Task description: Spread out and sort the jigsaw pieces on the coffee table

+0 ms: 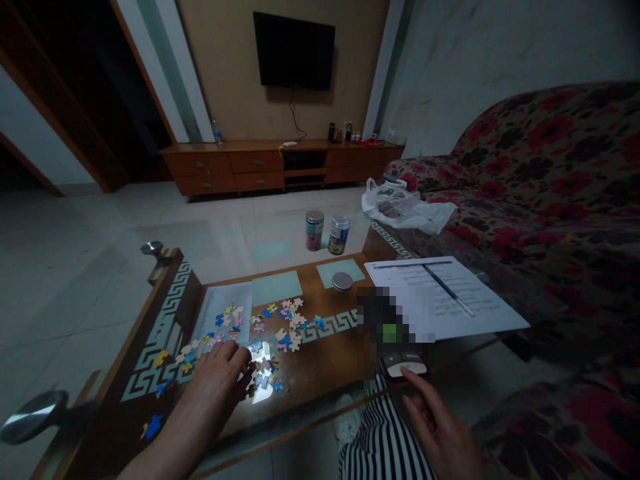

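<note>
My left hand (223,373) is over the left side of the glass-topped table, its fingers curled down among loose jigsaw pieces (290,340). The fingertips are hidden, so whatever they hold cannot be made out. More jigsaw pieces (230,317) lie beyond the hand on a pale sheet (215,300). On the right, my right hand (443,427) has its index finger stretched out, the tip touching the white button (407,368) of a small dark device. The other fingers bend loosely with nothing seen in them. Pixelation covers the upper part of that device.
Two printed cans (315,231) stand on the far glass, with a round metal lid (343,281) nearer. Printed papers (450,293) carry a pen (449,290). A plastic bag (405,207) lies by the floral sofa (540,147). Steel knobs (35,415) flank the left edge.
</note>
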{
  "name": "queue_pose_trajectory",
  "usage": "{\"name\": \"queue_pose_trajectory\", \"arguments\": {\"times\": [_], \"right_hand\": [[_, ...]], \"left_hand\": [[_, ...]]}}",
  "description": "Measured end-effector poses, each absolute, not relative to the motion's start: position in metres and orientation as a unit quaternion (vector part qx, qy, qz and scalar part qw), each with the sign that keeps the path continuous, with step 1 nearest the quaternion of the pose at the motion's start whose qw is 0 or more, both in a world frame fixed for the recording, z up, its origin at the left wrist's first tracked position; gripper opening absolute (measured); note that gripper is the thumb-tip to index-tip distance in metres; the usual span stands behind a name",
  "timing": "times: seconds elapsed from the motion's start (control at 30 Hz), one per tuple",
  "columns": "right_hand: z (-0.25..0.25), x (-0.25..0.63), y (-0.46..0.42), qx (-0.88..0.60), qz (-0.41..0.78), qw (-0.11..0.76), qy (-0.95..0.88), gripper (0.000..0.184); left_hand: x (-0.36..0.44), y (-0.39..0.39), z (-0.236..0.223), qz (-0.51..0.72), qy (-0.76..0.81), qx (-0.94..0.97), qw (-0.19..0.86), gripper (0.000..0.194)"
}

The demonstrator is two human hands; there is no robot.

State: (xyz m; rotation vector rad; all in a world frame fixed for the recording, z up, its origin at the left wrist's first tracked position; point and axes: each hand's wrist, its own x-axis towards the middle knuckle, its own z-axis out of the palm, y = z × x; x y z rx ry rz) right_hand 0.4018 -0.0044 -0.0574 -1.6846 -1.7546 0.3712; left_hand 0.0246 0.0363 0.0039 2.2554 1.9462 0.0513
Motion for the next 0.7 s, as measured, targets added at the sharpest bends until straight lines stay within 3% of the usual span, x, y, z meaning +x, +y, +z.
{"name": "queue_pose_trajectory", "arguments": {"times": [0.33, 0.53, 0.7], "right_hand": [[-0.057, 0.403, -0.004, -0.644, 0.149, 0.324, -0.677, 0.04], [-0.057, 0.403, -0.004, -0.639, 0.133, 0.322, -0.685, 0.041], [-0.056, 0.404, -0.004, -0.636, 0.14, 0.322, -0.687, 0.041]], "left_hand": [[0.025, 0.033, 0.007, 0.082, 0.642, 0.758, 0.086, 0.017], [0.022, 0.031, 0.027, 0.153, 0.62, 0.74, 0.212, 0.02], [0.008, 0.035, 0.027, 0.157, 0.634, 0.724, 0.222, 0.023]]}}
